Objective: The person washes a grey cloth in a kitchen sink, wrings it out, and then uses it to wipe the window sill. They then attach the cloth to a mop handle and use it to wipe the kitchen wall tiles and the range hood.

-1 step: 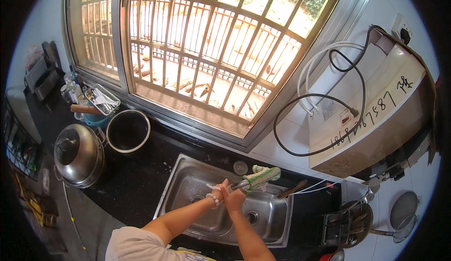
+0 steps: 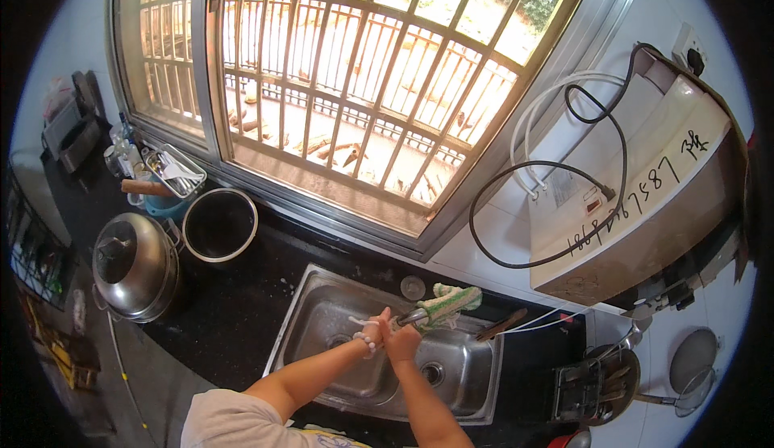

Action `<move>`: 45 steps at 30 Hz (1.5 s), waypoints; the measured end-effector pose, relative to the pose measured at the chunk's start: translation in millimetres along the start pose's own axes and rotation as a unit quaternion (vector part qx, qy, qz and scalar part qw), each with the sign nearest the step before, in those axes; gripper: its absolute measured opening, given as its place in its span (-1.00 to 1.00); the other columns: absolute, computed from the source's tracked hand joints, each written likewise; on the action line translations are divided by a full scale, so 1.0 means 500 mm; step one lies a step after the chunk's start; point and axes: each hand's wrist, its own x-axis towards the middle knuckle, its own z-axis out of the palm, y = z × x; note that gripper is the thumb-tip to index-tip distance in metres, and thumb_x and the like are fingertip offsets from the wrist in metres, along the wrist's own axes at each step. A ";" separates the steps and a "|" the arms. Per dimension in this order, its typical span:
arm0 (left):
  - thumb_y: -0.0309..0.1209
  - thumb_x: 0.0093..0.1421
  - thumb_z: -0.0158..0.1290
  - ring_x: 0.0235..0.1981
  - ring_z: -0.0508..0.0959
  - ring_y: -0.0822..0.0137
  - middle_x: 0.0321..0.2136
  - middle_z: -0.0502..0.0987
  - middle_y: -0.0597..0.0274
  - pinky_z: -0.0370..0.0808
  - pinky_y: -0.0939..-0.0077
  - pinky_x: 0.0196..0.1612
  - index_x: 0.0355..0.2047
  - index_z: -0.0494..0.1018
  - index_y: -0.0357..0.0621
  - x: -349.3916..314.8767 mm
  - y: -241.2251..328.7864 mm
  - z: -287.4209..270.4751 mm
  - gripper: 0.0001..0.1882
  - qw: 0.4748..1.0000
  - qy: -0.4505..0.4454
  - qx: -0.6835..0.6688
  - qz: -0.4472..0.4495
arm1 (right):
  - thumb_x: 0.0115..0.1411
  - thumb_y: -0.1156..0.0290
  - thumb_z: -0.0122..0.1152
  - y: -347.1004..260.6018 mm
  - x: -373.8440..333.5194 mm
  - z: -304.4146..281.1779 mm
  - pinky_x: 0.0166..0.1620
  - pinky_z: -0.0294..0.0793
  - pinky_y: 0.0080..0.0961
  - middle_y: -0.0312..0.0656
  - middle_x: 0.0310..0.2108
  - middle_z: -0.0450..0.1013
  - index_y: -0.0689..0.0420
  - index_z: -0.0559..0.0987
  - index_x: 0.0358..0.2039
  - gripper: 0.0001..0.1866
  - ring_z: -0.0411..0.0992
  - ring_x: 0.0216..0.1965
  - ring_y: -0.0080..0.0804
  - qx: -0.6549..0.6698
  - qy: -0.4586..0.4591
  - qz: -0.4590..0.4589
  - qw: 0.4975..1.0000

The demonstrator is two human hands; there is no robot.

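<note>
Over the steel double sink (image 2: 293,323), my two hands meet close to the metal end of the faucet (image 2: 413,317). A green and white striped cloth (image 2: 448,306) is draped over the faucet's body. My left hand (image 2: 379,325) wears a white beaded bracelet (image 2: 367,342) at the wrist, and its fingers are closed against the other hand. A thin white strip (image 2: 362,321) sticks out beside it. The fingers of my right hand (image 2: 401,342) are also curled in, pressed to the left. Anything held between them is hidden.
A lidded steel pot (image 2: 145,267) and a dark round bucket (image 2: 220,224) stand left on the black counter (image 2: 234,311). A wooden-handled brush (image 2: 501,324) lies behind the right basin. At upper right hangs a white box-shaped appliance (image 2: 613,206) with a looped black cable (image 2: 472,222).
</note>
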 end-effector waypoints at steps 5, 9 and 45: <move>0.04 0.25 -0.23 -0.55 0.41 0.42 -0.59 0.43 0.29 0.33 0.45 -0.54 -0.44 0.41 -0.09 -0.047 0.018 0.005 -0.53 0.980 0.050 0.187 0.048 | -0.02 -0.21 0.12 -0.004 0.005 0.021 -0.45 0.42 -0.16 0.12 -0.69 0.42 0.31 0.48 -0.72 -0.31 0.44 -0.58 0.11 0.001 -0.037 0.102 0.994; -0.07 0.24 -0.13 -0.30 0.46 0.33 -0.24 0.48 0.19 0.47 0.45 -0.33 0.02 0.24 -0.13 -0.017 0.010 -0.074 -0.53 0.990 0.011 0.113 -0.086 | -0.02 -0.04 0.24 0.008 0.000 0.051 -0.30 0.40 -0.26 -0.01 -0.53 0.45 0.24 0.54 -0.45 -0.50 0.46 -0.41 -0.06 0.092 -0.024 0.174 0.980; -0.01 0.25 -0.20 -0.34 0.44 0.37 -0.39 0.46 0.31 0.39 0.48 -0.29 -0.27 0.38 0.00 -0.051 0.003 0.009 -0.64 0.981 -0.039 -0.183 -0.059 | 0.08 0.05 0.14 -0.041 -0.025 0.004 -0.38 0.31 -0.26 -0.20 -0.65 0.36 0.10 0.44 -0.53 -0.65 0.36 -0.59 -0.13 0.106 0.037 -0.156 0.981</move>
